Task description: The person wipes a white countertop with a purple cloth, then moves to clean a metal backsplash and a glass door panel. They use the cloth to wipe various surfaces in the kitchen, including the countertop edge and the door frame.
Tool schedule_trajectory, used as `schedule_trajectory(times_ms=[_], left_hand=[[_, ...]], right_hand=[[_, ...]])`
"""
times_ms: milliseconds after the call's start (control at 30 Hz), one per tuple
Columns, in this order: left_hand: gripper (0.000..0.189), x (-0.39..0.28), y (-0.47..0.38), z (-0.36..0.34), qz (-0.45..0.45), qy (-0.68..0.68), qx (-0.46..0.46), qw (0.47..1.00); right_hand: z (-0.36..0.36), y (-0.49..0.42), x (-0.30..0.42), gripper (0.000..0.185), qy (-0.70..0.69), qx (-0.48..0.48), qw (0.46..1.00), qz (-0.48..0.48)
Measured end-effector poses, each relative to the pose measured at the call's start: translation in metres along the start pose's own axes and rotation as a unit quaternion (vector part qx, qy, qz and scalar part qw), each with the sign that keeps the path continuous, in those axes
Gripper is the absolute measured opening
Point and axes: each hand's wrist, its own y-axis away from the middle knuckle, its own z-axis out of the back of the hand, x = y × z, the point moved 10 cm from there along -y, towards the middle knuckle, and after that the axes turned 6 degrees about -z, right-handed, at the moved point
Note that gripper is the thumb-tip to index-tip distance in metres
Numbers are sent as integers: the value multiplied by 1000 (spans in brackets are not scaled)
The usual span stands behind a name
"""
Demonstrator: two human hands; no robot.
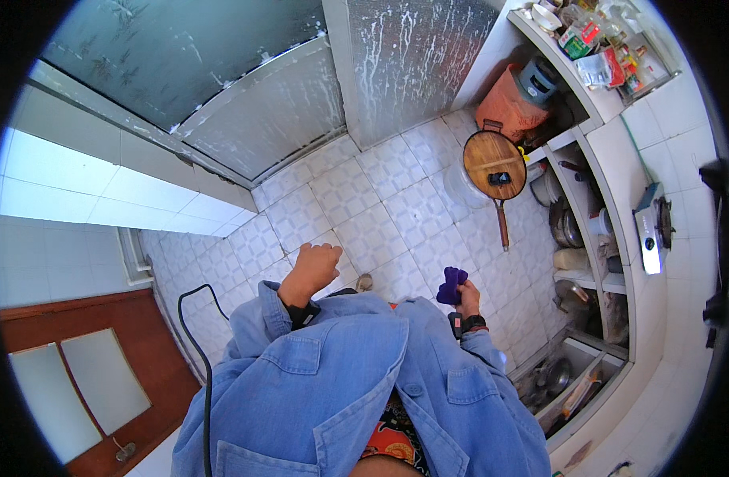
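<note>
My right hand [469, 297] is closed on a bunched purple cloth [452, 285], held low in front of my body. My left hand [318, 266] is raised over the tiled floor with its fingers curled; I see nothing in it, though the palm side is hidden. Beyond my right hand, a pan [502, 223] with a wooden lid [488, 156] rests on a clear round container [461, 186]. A small black object [499, 179] lies on the lid.
A counter [615, 149] with open shelves of pots curves along the right. An orange bin [500, 106] stands at its far end, and bottles and packets crowd the top. A frosted glass door [275, 101] is ahead; a brown wooden door [143, 352] is at left.
</note>
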Motion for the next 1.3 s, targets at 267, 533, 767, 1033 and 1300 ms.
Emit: schedule_trajectory(times_ms=[267, 533, 767, 1033, 1300], left_hand=[[40, 44, 10, -3, 25, 17, 10, 999], [44, 85, 17, 4, 48, 43, -10, 998], [49, 112, 29, 15, 99, 80, -41, 991], [48, 164, 28, 29, 190, 100, -34, 976], [43, 188, -29, 49, 178, 78, 24, 981]], right_hand=[[-43, -8, 11, 31, 28, 17, 999, 4], [-99, -9, 36, 31, 9, 46, 999, 13], [-145, -41, 45, 31, 68, 69, 995, -14], [-250, -102, 74, 31, 138, 135, 981, -33], [-311, -145, 111, 37, 163, 156, 973, -44]])
